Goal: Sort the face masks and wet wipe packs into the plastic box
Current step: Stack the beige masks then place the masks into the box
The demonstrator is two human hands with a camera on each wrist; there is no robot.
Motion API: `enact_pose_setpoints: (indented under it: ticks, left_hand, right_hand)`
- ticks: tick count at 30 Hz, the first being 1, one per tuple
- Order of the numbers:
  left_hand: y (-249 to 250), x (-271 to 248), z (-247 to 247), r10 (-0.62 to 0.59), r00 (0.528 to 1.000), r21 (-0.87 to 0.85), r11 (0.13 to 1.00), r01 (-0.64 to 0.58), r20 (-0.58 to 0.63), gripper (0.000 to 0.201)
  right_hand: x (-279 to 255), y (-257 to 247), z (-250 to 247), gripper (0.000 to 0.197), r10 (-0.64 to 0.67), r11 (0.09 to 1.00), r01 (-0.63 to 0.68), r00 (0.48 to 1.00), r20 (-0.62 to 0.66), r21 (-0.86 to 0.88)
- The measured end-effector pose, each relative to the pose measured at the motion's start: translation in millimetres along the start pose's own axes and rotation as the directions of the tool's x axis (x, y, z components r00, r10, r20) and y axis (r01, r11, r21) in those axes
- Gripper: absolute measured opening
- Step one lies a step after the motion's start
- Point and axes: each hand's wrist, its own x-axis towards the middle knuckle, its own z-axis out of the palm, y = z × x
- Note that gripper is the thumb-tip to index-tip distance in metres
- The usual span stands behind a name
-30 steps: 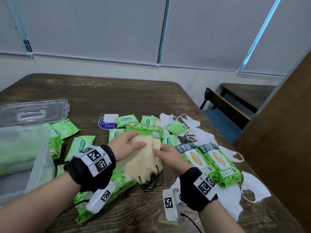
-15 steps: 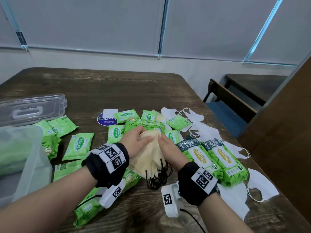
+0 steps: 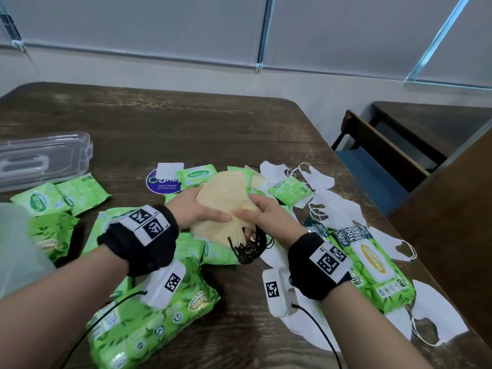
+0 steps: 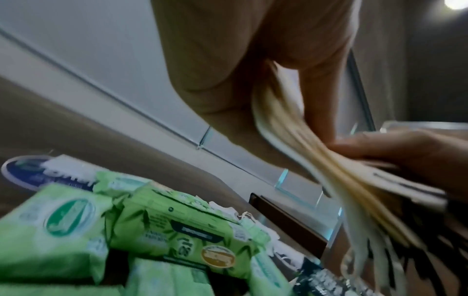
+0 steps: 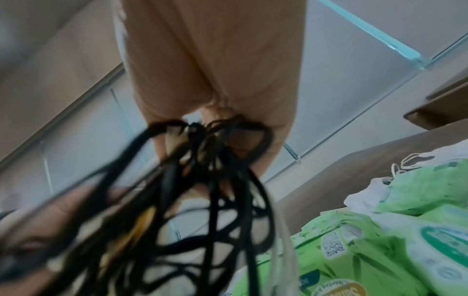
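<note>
table (image 3: 186,123): dark wood, rough grain, slight sheen
wipe packs (image 3: 149,323): green plastic film, glossy, crinkled
beige masks (image 3: 226,198): soft matt cloth, thin layers stacked
ear loops (image 3: 250,249): black elastic cord, matt
white masks (image 3: 436,310): matt cloth, smooth
lid (image 3: 42,158): clear hard plastic, shiny
box (image 3: 16,251): translucent plastic, frosted look
wrist bands (image 3: 143,243): black fabric, matt

"Sanicare" is showing on a small green wipe pack (image 3: 196,174) at the far middle and on another (image 3: 40,200) at left, beside "15". A large pack (image 3: 374,270) at right is reading "Sanicare", "80", "100" and "FREE". Purple round sticker (image 3: 159,183) text is unreadable.
</note>
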Motion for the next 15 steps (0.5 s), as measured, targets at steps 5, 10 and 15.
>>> enact_pose_setpoints:
  ticks: [5, 10, 15]
  left_hand:
    - [6.1, 32.3, -12.0, -0.015, 0.988, 0.104, 0.994, 0.032, -0.156, 0.024]
    - [6.7, 66.3, -24.9, -0.036, 0.969, 0.106, 0.992, 0.064, -0.245, 0.020]
    - [-0.8, 98.5, -38.0, -0.096, 0.955, 0.097, 0.987, 0.128, -0.280, 0.033]
  right_hand:
    - [52.9, 5.9, -21.6, 0.038, 0.101, 0.982, -0.122, 0.985, -0.139, -0.146]
    - [109.9, 32.0, -62.0, 0.020, 0.097, 0.908, -0.260, 0.894, -0.437, -0.330]
    - [155.5, 54.7, -77.3, 0.045, 0.114, 0.753, -0.391, 0.870, -0.479, -0.530]
